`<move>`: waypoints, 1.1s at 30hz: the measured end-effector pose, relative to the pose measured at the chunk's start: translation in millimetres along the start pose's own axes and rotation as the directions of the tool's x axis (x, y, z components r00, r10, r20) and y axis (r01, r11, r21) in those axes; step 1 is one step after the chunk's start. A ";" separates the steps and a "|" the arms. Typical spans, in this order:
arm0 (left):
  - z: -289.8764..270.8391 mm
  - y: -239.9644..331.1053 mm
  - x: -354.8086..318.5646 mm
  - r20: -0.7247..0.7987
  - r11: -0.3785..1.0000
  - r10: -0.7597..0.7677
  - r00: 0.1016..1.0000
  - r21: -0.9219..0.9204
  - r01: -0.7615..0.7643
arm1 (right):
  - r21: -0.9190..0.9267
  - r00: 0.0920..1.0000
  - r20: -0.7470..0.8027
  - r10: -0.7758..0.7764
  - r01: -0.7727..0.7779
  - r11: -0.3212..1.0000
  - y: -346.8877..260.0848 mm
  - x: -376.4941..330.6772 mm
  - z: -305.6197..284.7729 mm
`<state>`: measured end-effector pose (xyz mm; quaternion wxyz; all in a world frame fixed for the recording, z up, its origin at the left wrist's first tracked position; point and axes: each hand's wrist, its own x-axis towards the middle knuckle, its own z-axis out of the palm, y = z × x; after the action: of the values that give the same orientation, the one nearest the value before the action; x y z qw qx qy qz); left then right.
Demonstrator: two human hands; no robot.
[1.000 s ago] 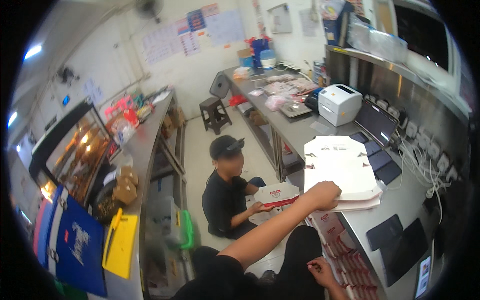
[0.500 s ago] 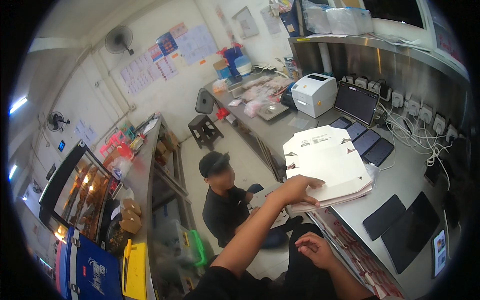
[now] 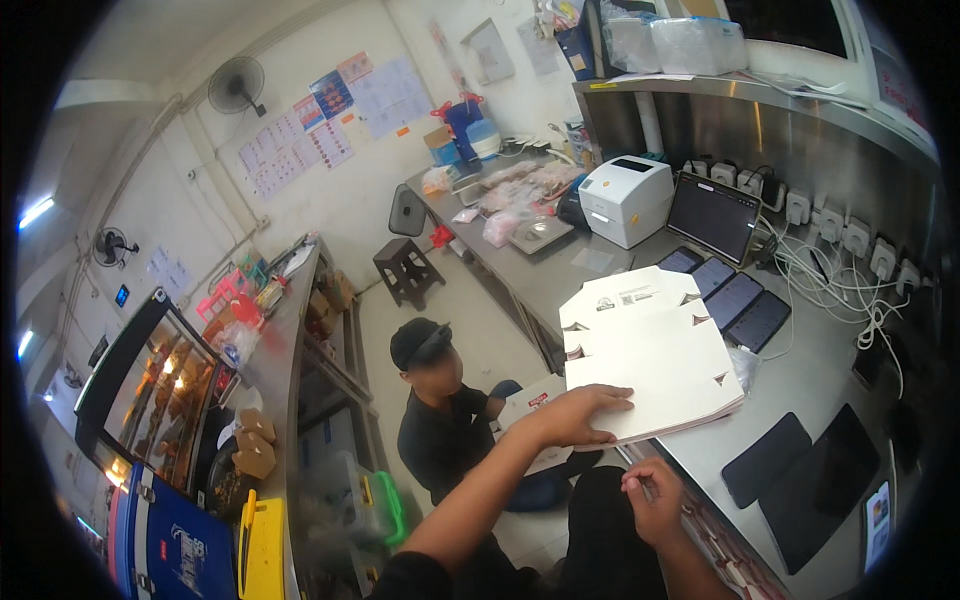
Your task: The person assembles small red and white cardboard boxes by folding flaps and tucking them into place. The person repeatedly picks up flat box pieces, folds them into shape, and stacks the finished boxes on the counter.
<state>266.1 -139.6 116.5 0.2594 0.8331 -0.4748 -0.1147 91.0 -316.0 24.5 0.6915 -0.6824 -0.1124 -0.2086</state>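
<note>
Left hand (image 3: 578,416): thumb and fingers spread apart, laid on the near left corner of the top sheet; right hand (image 3: 655,502), lower centre-right: fingers curled loosely, whether closed on anything cannot be told. Stack of flat white cartons (image 3: 655,355), right of centre, lying on a steel counter (image 3: 690,465), its near left corner at the edge. Lower right: two dark flat devices (image 3: 765,460), side by side, and a phone with a lit screen (image 3: 878,525). Lower left: blue case (image 3: 185,545), yellow board (image 3: 266,545) beside it. Centre: seated person in a dark cap and shirt (image 3: 435,440), a printed carton (image 3: 535,398) in front. Beyond the stack: row of phones (image 3: 722,292), propped tablet (image 3: 712,217), white cables (image 3: 805,270), white box-shaped printer (image 3: 628,203). Left: glass-fronted display cabinet (image 3: 150,390), lit inside. Further: metal scale (image 3: 540,233), heaped clear packets (image 3: 520,190), dark stool (image 3: 408,272) on a pale floor (image 3: 375,325). Upper left: paper sheets (image 3: 325,130) and a fan (image 3: 236,85) on a white wall (image 3: 375,205).
</note>
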 end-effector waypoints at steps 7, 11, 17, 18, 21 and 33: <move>-1.1 0.5 -2.9 -0.008 0.994 0.068 0.998 0.084 -0.067 | -0.100 0.997 -0.058 -0.056 0.050 0.994 -0.1 -0.6 1.0; 1.3 21.3 -0.2 -0.050 0.995 -0.003 0.999 0.104 0.008 | -0.198 0.988 -0.041 -0.149 0.138 0.970 -21.6 18.9 1.8; -2.7 23.0 4.6 -0.158 0.965 -0.083 0.984 0.233 0.119 | -0.287 0.988 0.071 -0.139 0.154 0.946 -33.9 33.7 11.7; -2.0 16.7 5.7 -0.123 0.930 -0.109 0.986 0.338 0.145 | -0.404 0.981 0.099 -0.165 0.191 0.895 -33.8 38.5 14.2; 3.4 18.3 16.2 -0.213 0.887 -0.067 0.975 0.435 0.156 | -0.666 0.972 0.217 -0.094 0.218 0.714 -22.8 49.1 14.9; -26.2 66.9 -41.8 -0.944 0.955 0.244 0.220 0.274 0.117 | -0.642 0.981 0.073 0.181 -0.092 0.761 -35.7 65.7 21.7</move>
<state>206.8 -123.3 172.3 0.3792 0.7289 -0.2540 0.5104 136.3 -302.6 86.4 0.4247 -0.8942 -0.0303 -0.1382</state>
